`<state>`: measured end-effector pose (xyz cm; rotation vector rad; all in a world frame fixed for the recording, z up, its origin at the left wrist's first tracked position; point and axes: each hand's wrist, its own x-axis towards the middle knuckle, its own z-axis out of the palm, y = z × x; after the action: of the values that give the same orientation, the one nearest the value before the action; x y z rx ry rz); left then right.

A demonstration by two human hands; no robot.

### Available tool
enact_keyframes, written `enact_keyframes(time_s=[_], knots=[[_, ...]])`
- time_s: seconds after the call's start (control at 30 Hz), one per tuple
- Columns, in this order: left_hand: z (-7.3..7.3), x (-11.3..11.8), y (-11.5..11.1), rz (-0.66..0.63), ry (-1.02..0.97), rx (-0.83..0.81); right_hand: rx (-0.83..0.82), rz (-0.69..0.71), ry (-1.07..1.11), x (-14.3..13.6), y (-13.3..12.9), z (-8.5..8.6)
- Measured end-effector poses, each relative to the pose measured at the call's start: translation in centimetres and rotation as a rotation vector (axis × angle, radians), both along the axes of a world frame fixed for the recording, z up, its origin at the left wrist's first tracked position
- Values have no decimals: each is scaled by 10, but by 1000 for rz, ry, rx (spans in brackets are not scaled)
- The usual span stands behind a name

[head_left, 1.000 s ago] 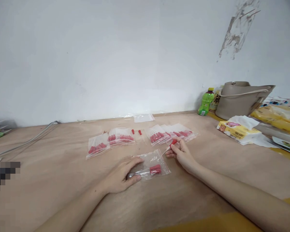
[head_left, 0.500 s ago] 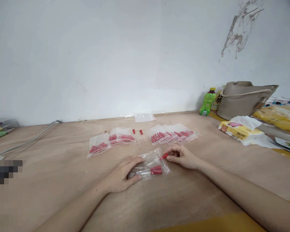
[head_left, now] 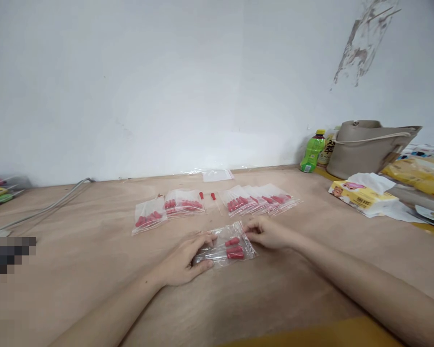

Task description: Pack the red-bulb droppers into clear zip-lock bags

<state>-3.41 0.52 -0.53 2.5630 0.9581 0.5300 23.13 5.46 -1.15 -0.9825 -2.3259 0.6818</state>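
Observation:
My left hand [head_left: 188,258] lies over the left end of a clear zip bag [head_left: 222,236], thumb and fingers spread across it and pressing it on the table. Inside the bag are several droppers with red bulbs [head_left: 235,252], their clear stems pointing left. At the bag's open right edge is my right hand [head_left: 262,232], with thumb and fingers pinched; whatever is between the fingertips is too small to make out. Beyond the bag lie two loose droppers, one with a red bulb [head_left: 213,196] and the other [head_left: 201,195] just left of it.
Filled bags lie in a left group [head_left: 183,203] and a right group [head_left: 260,200]. Flat bags [head_left: 218,175] rest by the wall. On the right stand a green bottle [head_left: 313,152], a grey bag [head_left: 361,154] and a tissue pack [head_left: 361,197]. A cable [head_left: 54,206] runs at left.
The dropper that my right hand held has gone into the bag, and its red bulb now lies above the others. My right fingers have let go of it and are at the bag's edge.

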Motion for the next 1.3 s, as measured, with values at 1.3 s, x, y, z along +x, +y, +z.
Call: enact_keyframes(time_s=[1.3], knots=[[-3,-3,1,30,36,16,-330,-518,848,-5,4,-16]])
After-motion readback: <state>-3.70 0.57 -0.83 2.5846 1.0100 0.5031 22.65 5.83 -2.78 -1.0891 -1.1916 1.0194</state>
